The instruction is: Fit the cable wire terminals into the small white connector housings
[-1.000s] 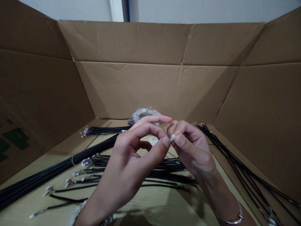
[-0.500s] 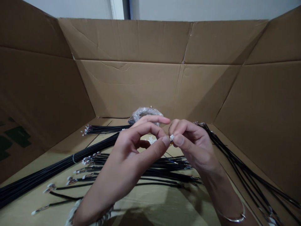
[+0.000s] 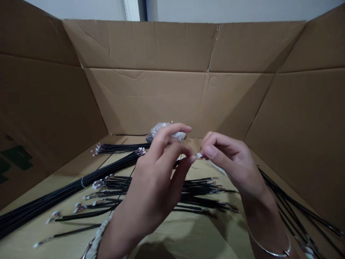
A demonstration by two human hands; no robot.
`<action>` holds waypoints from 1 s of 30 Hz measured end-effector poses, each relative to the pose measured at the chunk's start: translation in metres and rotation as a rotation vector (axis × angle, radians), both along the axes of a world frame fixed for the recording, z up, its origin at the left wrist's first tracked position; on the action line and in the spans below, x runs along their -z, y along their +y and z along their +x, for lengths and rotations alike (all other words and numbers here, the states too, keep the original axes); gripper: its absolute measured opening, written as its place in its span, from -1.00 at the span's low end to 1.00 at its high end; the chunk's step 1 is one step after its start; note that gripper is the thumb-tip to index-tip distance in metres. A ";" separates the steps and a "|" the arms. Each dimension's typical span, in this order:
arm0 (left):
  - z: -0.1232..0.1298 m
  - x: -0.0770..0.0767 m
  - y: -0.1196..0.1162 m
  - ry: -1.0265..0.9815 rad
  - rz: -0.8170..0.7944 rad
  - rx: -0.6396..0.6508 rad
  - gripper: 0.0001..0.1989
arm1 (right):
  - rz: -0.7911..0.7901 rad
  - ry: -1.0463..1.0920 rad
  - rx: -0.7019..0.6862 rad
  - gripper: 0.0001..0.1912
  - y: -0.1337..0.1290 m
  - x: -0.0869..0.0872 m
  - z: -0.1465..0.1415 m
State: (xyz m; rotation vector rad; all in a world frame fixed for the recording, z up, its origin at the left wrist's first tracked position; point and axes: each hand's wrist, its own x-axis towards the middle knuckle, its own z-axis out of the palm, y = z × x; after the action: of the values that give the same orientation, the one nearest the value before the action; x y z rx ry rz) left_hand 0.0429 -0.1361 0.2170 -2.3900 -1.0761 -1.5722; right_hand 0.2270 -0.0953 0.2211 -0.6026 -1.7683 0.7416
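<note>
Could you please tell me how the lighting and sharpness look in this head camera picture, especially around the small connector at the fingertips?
In the head view, the light is soft, with no strong glare; a dark shadow lies along the bottom edge on the cardboard floor; the white connector at the right hand's fingertips looks too small and soft for detail; the wide lens splays the box walls.

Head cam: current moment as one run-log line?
right hand: pinches small white plastic connector | left hand: near connector | surroundings: black cable bundles in brown cardboard box
</note>
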 end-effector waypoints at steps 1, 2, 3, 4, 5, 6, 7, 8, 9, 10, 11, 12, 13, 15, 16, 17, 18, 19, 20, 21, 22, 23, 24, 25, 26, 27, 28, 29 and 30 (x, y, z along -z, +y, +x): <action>0.001 0.001 0.001 0.032 0.046 -0.022 -0.85 | -0.025 -0.027 -0.005 -0.57 -0.002 -0.001 0.001; 0.002 0.003 0.001 0.055 0.082 -0.043 -0.84 | -0.053 -0.054 -0.005 -0.54 -0.004 -0.002 0.002; 0.003 0.003 0.001 0.067 0.101 -0.060 -0.83 | -0.084 -0.076 -0.002 -0.53 -0.006 -0.003 0.003; 0.004 0.004 0.000 0.067 0.105 -0.068 -0.83 | -0.118 -0.090 0.001 -0.53 -0.007 -0.004 0.004; 0.004 0.004 0.000 0.056 0.092 -0.070 -0.83 | -0.149 -0.093 -0.013 -0.54 -0.007 -0.004 0.005; 0.004 0.005 0.000 0.034 0.068 -0.064 -0.82 | -0.180 -0.087 -0.044 -0.55 -0.007 -0.004 0.006; 0.004 0.005 0.000 0.003 0.042 -0.056 -0.79 | -0.213 -0.073 -0.087 -0.56 -0.007 -0.004 0.007; 0.004 0.006 0.000 -0.028 0.016 -0.047 -0.75 | -0.247 -0.057 -0.136 -0.57 -0.006 -0.003 0.008; 0.003 0.007 0.001 -0.051 -0.006 -0.037 -0.71 | -0.276 -0.044 -0.185 -0.58 -0.005 -0.003 0.009; 0.002 0.009 0.002 -0.068 -0.019 -0.030 -0.67 | -0.297 -0.035 -0.228 -0.58 -0.003 -0.002 0.009; 0.000 0.011 0.003 -0.078 -0.031 -0.025 -0.65 | -0.311 -0.029 -0.256 -0.57 -0.002 -0.002 0.010; -0.001 0.013 0.004 -0.084 -0.041 -0.018 -0.64 | -0.317 -0.020 -0.270 -0.57 0.000 -0.001 0.010; -0.002 0.014 0.005 -0.088 -0.052 -0.010 -0.64 | -0.315 -0.006 -0.278 -0.58 0.001 0.000 0.009; -0.003 0.016 0.006 -0.090 -0.058 -0.006 -0.65 | -0.308 0.032 -0.284 -0.60 0.003 0.001 0.008; -0.003 0.016 0.006 -0.084 -0.035 -0.014 -0.67 | -0.302 0.048 -0.285 -0.61 0.004 0.001 0.008; -0.003 0.015 0.006 -0.070 0.007 -0.025 -0.70 | -0.292 0.059 -0.284 -0.61 0.004 0.002 0.007; -0.003 0.014 0.005 -0.049 0.062 -0.040 -0.72 | -0.279 0.062 -0.281 -0.61 0.004 0.002 0.006; -0.002 0.012 0.005 -0.021 0.119 -0.056 -0.74 | -0.265 0.061 -0.274 -0.61 0.004 0.002 0.006; -0.002 0.011 0.004 0.011 0.168 -0.067 -0.75 | -0.253 0.061 -0.266 -0.62 0.003 0.002 0.006; -0.002 0.009 0.003 0.044 0.202 -0.070 -0.75 | -0.242 0.064 -0.260 -0.62 0.003 0.001 0.005; -0.002 0.007 0.003 0.075 0.221 -0.068 -0.75 | -0.236 0.067 -0.254 -0.63 0.002 0.001 0.005; -0.003 0.006 0.003 0.101 0.229 -0.064 -0.74 | -0.234 0.072 -0.248 -0.63 0.002 0.000 0.005; -0.004 0.005 0.003 0.122 0.233 -0.059 -0.74 | -0.236 0.078 -0.244 -0.64 0.001 0.000 0.005; -0.005 0.005 0.003 0.138 0.236 -0.056 -0.74 | -0.244 0.084 -0.240 -0.65 0.001 0.000 0.004; -0.005 0.004 0.004 0.147 0.237 -0.054 -0.74 | -0.255 0.091 -0.237 -0.66 0.001 0.000 0.004; -0.006 0.004 0.004 0.156 0.234 -0.051 -0.75 | -0.269 0.098 -0.237 -0.67 0.002 0.000 0.004; -0.006 0.003 0.005 0.161 0.232 -0.046 -0.75 | -0.284 0.107 -0.243 -0.67 0.002 0.000 0.003; -0.006 0.003 0.006 0.165 0.231 -0.042 -0.75 | -0.296 0.117 -0.252 -0.67 0.002 0.000 0.003; -0.005 0.003 0.006 0.167 0.231 -0.036 -0.76 | -0.306 0.126 -0.264 -0.67 0.003 0.000 0.003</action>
State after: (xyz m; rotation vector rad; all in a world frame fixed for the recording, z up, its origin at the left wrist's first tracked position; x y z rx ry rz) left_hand 0.0378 -0.1300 0.2143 -2.2858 -0.8514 -1.3726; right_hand 0.2301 -0.0927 0.2207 -0.5145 -1.6470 1.2223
